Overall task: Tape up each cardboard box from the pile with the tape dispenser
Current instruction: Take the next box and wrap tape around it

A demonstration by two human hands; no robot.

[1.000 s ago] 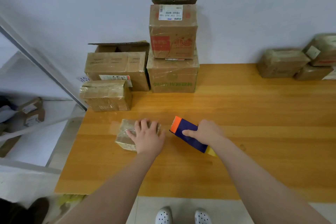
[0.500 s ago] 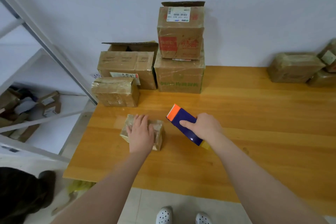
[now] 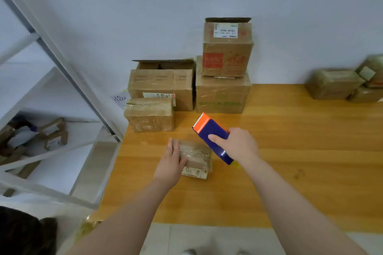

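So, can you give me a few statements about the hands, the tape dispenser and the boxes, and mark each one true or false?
1. The right hand holds the tape dispenser. True.
2. The left hand is lifted away from the small box. False: it rests on the box's left side.
3. The dispenser's orange end points toward the person. False: it points away from the person.
4. The labelled box stands on top of a larger box. True.
5. The small box lies on the wooden table. True.
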